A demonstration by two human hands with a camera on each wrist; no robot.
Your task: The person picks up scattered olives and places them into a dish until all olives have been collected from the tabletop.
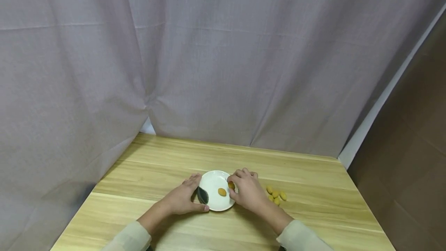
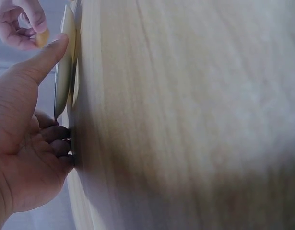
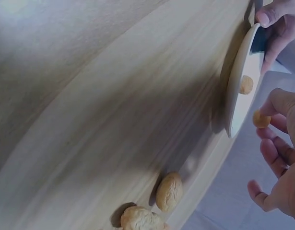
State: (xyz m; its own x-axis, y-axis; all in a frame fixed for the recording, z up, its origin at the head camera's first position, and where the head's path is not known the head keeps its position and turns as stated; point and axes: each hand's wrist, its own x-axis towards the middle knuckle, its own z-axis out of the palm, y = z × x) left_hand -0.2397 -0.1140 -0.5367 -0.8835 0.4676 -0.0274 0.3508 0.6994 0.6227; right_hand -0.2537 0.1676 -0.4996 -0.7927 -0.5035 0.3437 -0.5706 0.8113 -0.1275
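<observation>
While the left hand [image 1: 182, 197] lay spread against a round, glossy white plate [image 1: 212, 181], the right hand [image 1: 248, 189] pinched a small, rounded, orange-yellow piece [image 3: 261, 120] by the plate's right edge; probably light and firm, it suited a fingertip hold across its sides.

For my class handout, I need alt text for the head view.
A person's right hand pinches an orange-yellow oval piece at the right side of a white plate; the left hand holds its left edge. Another piece lies on the plate, and several more pieces on the wooden table to the right.
</observation>
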